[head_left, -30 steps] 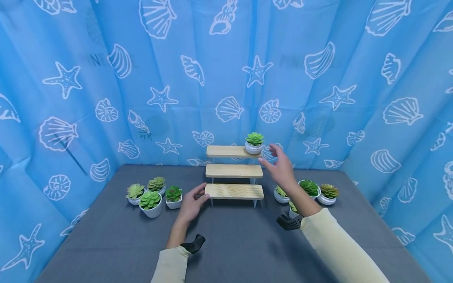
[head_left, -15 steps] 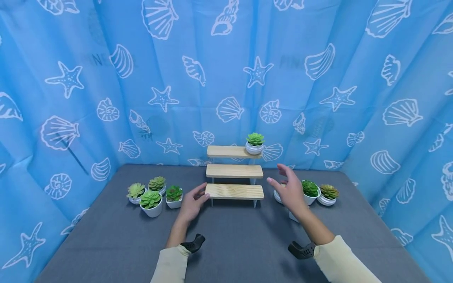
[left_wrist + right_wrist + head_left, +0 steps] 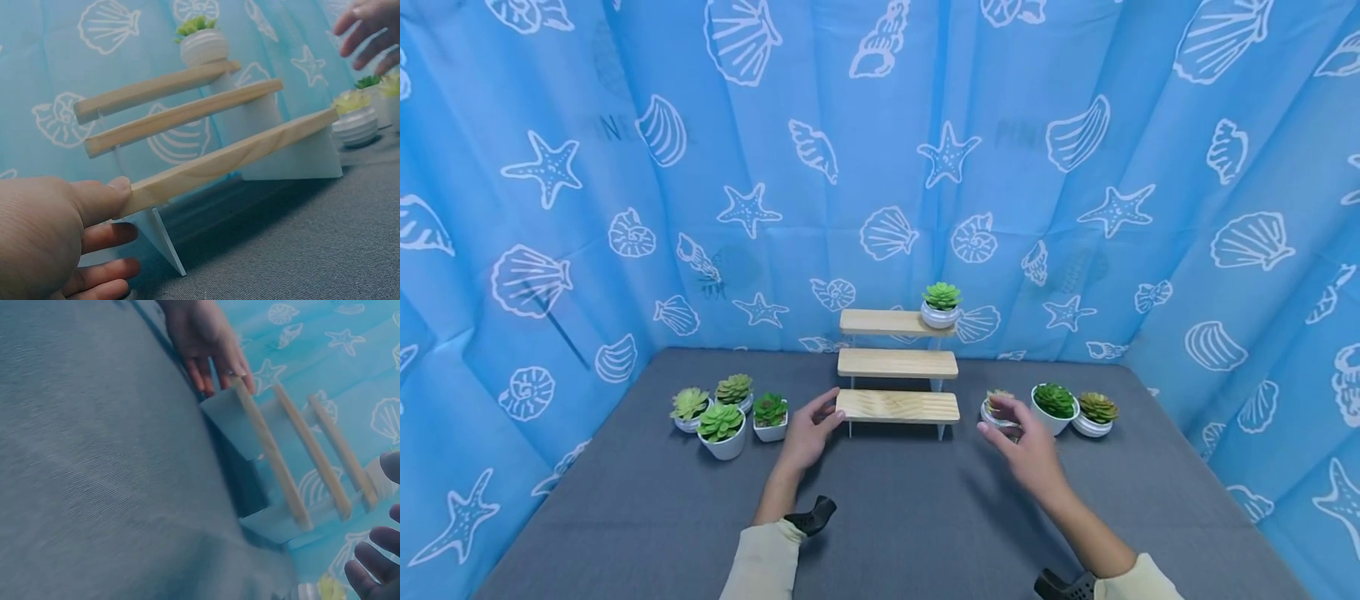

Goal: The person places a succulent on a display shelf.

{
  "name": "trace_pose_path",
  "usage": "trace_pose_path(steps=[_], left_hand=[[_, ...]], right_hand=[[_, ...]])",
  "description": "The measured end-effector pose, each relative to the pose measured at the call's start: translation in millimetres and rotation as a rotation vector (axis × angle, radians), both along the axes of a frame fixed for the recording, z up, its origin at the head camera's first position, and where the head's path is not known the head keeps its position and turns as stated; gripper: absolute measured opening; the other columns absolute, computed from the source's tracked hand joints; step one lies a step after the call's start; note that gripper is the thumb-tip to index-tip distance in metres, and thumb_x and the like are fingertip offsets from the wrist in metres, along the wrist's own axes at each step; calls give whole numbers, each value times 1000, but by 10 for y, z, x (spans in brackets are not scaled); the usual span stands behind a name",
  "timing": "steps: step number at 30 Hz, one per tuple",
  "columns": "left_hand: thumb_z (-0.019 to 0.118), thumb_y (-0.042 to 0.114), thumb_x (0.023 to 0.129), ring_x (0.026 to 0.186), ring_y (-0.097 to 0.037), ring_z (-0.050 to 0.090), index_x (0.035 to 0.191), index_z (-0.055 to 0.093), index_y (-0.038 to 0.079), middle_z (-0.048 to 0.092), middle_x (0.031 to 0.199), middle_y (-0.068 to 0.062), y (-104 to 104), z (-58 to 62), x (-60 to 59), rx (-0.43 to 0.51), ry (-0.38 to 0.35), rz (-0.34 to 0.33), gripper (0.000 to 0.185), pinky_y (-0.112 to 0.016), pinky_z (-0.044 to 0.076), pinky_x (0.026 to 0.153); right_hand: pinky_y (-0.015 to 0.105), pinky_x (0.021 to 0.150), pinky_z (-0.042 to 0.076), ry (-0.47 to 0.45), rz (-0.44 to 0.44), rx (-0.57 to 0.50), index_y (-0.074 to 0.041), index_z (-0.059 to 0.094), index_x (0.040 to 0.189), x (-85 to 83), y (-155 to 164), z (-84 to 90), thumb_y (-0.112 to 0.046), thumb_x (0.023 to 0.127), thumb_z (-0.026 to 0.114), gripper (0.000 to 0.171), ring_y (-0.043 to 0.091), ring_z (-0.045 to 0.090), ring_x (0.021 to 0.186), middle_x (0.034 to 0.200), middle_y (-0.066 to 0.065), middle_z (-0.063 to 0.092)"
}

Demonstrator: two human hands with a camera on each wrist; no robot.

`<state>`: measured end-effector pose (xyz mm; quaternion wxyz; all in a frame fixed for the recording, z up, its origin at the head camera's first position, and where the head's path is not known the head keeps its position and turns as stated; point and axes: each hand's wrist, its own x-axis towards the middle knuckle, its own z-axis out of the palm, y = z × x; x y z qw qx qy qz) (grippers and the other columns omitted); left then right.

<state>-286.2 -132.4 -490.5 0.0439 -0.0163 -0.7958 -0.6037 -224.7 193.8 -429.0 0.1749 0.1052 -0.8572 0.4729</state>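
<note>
A three-step display stand [image 3: 897, 363] of pale wooden planks stands at the back middle in the head view. My left hand [image 3: 805, 437] pinches the left end of its lowest plank [image 3: 231, 159], thumb at the front edge. On the top plank's right end sits a bright green succulent [image 3: 940, 307] in a white ribbed pot. My right hand [image 3: 1030, 454] holds nothing, its fingers loosely bent over the pots right of the stand. It partly covers a pale succulent [image 3: 990, 412] and hides most of another pot. In the left wrist view that right hand [image 3: 375, 31] appears above the pots.
Beyond the right hand stand a dark green succulent [image 3: 1055, 402] and a brownish one [image 3: 1096, 408]. Several potted succulents [image 3: 722, 433] cluster left of the left hand, one in a square pot [image 3: 770, 429]. A blue shell-print curtain [image 3: 820, 192] hangs behind the grey-covered table [image 3: 895, 517].
My right hand has moved from beside the succulent on the top plank down toward me, over the pots at right. The left hand has stayed on the lowest plank.
</note>
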Motion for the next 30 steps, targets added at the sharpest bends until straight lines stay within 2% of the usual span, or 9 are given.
trace_pose_path(steps=[3, 7, 11, 20, 27, 30], left_hand=[[64, 21, 96, 118, -28, 54, 140, 55, 17, 57, 133, -13, 3, 1, 7, -3, 6, 1, 45, -47, 47, 91], [63, 21, 96, 119, -29, 54, 140, 54, 15, 56, 134, -13, 9, 3, 13, -9, 5, -1, 45, -48, 47, 92], [63, 22, 96, 120, -29, 53, 141, 54, 15, 56, 134, -13, 10, 3, 8, -6, -4, -3, 46, -49, 45, 94], [63, 22, 96, 121, -27, 52, 141, 54, 19, 55, 136, -10, 2, 4, 25, 2, -18, 4, 46, -49, 45, 95], [63, 23, 96, 122, -28, 52, 141, 53, 16, 54, 137, -11, 4, 8, 27, 2, -7, 2, 46, -50, 43, 97], [63, 23, 97, 121, -30, 52, 141, 53, 15, 54, 136, -13, 18, 9, 29, -8, 11, -3, 46, -50, 44, 96]], right_hand=[[43, 84, 52, -9, 2, 15, 4, 60, 120, 69, 51, -58, -8, 90, 70, 34, 33, 62, 104, 114, 19, 64], [28, 79, 53, -71, -20, 47, -1, 65, 114, 168, 127, -99, -10, 90, 70, 26, 21, 63, 96, 107, 10, 67], [24, 74, 52, -67, -21, 55, -3, 68, 109, 247, 212, -126, -12, 91, 70, 21, 11, 61, 89, 100, 6, 68], [18, 64, 48, 56, -68, 93, -3, 70, 102, 337, 392, -162, -7, 88, 71, 15, 4, 60, 77, 90, 3, 70], [14, 63, 48, 199, -151, 174, -1, 71, 97, 349, 508, -178, -1, 82, 75, 15, 2, 61, 73, 85, 4, 71], [14, 66, 46, 272, -193, 220, -2, 71, 96, 358, 557, -191, 1, 79, 78, 19, 4, 60, 75, 88, 5, 71]])
